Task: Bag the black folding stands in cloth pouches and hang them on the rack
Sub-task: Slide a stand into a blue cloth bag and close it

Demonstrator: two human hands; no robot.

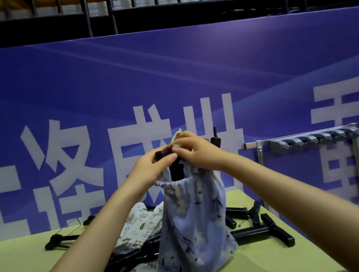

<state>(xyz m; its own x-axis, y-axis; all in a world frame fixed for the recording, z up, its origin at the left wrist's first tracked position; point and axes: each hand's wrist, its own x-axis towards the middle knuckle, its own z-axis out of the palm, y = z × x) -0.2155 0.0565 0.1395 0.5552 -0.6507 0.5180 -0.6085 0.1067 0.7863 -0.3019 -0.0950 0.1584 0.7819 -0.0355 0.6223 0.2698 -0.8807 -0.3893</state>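
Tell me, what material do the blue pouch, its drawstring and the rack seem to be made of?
Blue pouch: thin woven cloth with a floral print; it folds softly and gathers at the mouth. Drawstring: pale twisted cord, perhaps cotton or jute. Rack: a shiny silver bar, probably metal; its grey hooks could be plastic or painted metal.

Both forearms raised forward, left hand point(152, 165) and right hand point(195, 148) curled, fingertips pinching together
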